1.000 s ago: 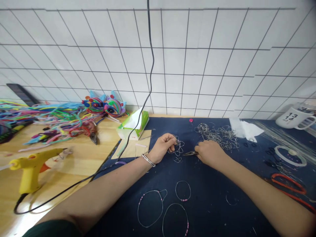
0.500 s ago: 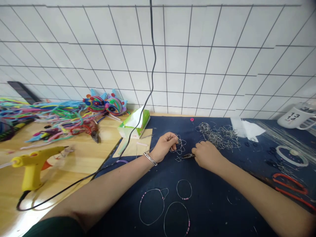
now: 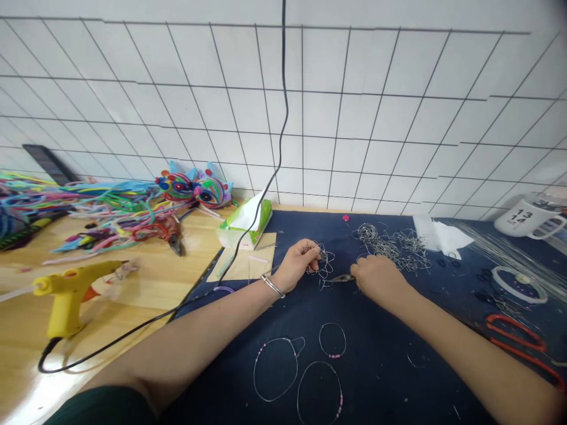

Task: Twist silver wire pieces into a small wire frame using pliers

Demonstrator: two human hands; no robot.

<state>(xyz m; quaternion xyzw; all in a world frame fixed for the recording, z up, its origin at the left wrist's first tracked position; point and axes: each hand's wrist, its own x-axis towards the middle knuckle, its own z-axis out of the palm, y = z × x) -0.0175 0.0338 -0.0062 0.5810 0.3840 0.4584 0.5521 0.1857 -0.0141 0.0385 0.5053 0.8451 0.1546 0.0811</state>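
Observation:
My left hand (image 3: 299, 264), with a silver bangle (image 3: 271, 285) on the wrist, pinches a small tangle of thin wire loops (image 3: 325, 263) over the dark blue cloth (image 3: 381, 378). My right hand (image 3: 377, 277) is closed round small pliers (image 3: 339, 278) whose tip points left at the bottom of that wire tangle. Three wire rings (image 3: 277, 368) with pink beads lie on the cloth nearer to me.
A heap of loose wire (image 3: 392, 241) lies behind my right hand, with white paper (image 3: 440, 233) and a white mug (image 3: 527, 217) to its right. Red-handled scissors (image 3: 518, 342) lie at the right. On the wooden table (image 3: 146, 283): a yellow glue gun (image 3: 66, 292), coloured pipe cleaners (image 3: 97, 215), a tissue pack (image 3: 245, 223).
The hands stay nearly in place. The pliers tip has shifted slightly left towards the wire tangle, and the camera view has drifted a little.

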